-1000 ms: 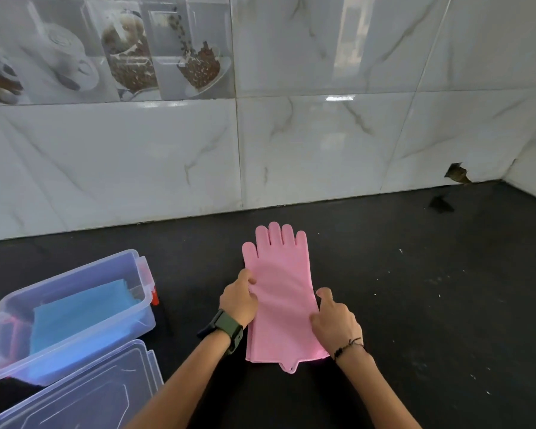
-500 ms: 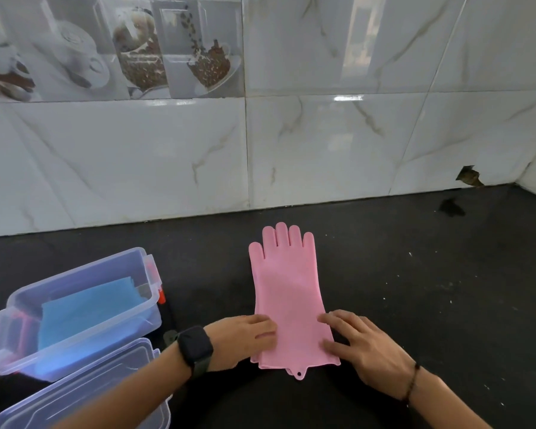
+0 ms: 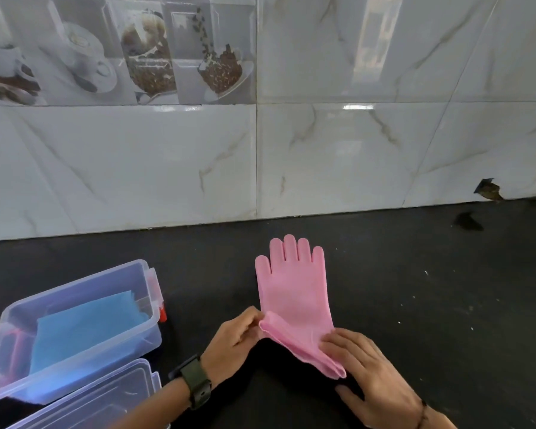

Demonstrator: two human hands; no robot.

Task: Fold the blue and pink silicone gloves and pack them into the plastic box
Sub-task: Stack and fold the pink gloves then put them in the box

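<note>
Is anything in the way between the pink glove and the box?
Nothing visible lies on the counter between the pink glove and the box. The box is open, its lid off beside it; the blue glove already lies inside.

Left of glove (image 3: 294,292) — box (image 3: 84,281) (lid (image 3: 106,394) nearer)

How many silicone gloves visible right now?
2 distinct: a pink glove flat on the counter, its cuff pinched by the left hand, right hand pressing it; a folded blue glove inside the plastic box. Each may hide a second underneath.
</note>
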